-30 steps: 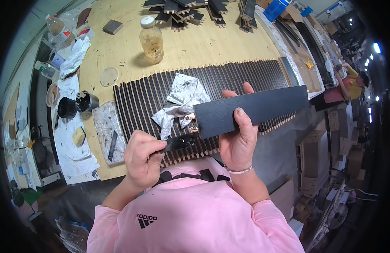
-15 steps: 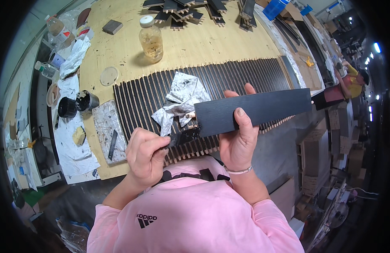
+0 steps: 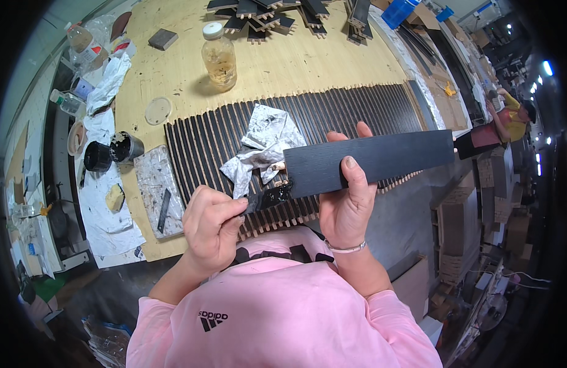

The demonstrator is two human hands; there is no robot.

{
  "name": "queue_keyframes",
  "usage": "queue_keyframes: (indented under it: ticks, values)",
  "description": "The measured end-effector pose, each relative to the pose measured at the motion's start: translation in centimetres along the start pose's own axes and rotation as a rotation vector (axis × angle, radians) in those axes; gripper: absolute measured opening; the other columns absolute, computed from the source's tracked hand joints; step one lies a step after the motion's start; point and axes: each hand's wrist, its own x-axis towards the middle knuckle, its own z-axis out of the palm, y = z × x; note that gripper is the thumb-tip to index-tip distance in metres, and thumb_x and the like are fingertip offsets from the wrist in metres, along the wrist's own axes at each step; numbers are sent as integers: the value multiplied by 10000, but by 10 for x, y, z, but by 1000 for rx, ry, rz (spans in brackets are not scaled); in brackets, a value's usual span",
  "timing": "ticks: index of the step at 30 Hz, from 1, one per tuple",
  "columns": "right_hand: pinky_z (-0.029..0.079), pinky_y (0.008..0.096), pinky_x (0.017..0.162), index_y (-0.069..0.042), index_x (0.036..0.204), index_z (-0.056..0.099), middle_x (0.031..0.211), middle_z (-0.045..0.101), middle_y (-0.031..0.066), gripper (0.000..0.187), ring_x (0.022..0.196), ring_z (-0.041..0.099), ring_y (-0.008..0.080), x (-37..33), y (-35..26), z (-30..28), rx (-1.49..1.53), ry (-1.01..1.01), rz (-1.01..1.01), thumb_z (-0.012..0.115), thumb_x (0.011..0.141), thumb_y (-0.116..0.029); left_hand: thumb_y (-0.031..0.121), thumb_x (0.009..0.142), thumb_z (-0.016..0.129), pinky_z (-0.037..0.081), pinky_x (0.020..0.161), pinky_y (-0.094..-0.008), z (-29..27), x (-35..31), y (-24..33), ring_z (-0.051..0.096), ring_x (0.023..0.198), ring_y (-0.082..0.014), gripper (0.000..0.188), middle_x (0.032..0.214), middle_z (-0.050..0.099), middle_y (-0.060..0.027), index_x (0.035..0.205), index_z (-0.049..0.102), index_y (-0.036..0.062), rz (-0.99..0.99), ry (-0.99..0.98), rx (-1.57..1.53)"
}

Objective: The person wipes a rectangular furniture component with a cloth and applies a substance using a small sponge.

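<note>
My right hand (image 3: 351,205) grips a black wooden board (image 3: 394,158) from below, thumb on its face. Light dowel pegs stick out at the board's short ends. Pinched in my left hand (image 3: 211,224) is a flat black spatula (image 3: 259,201) with wet black paste on its far end. That end meets the board's left end near the lower corner. Beneath both hands lies a long row of black slats (image 3: 203,138) with pegged ends, packed side by side. On the slats rests a crumpled, black-stained white cloth (image 3: 268,138).
A capped jar (image 3: 219,61) of amber liquid stands behind the slats. At left are cups of black paste (image 3: 125,147), a smeared palette board (image 3: 151,184) with a dark strip, and a yellow sponge (image 3: 115,198). Black pieces (image 3: 259,18) are piled at the back. Another person (image 3: 498,129) stands far right.
Almost nothing differs. The board has shifted very slightly to the right, and the spatula stays at its left end.
</note>
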Motion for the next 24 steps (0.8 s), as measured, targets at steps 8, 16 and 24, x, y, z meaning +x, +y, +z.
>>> queue_keyframes:
  ticks: [8, 16, 24]
  values:
    - [486, 403, 981, -54, 1420, 342, 1202, 560, 181, 605, 1077, 578, 224, 1, 0, 1, -16, 11, 3, 596, 872, -92, 11, 837, 646, 378, 562, -314, -2, 3, 1, 486, 643, -214, 158, 784, 542, -103, 989, 602, 0, -18, -19, -20]
    - [488, 400, 977, -50, 1421, 340, 1198, 564, 179, 616, 1071, 581, 224, 2, 0, 3, -16, 10, 0, 606, 868, -99, 9, 823, 656, 399, 556, -333, -2, 4, 0, 508, 635, -241, 153, 767, 554, -108, 971, 616, 8, -51, -13, -21]
    - [515, 389, 922, -11, 1375, 384, 1126, 595, 179, 570, 995, 613, 224, 3, -2, 1, 17, 2, 64, 589, 855, -122, 63, 955, 571, 368, 469, -210, -6, -2, 2, 479, 509, -51, 115, 665, 575, -35, 955, 606, -47, -547, 102, -534]
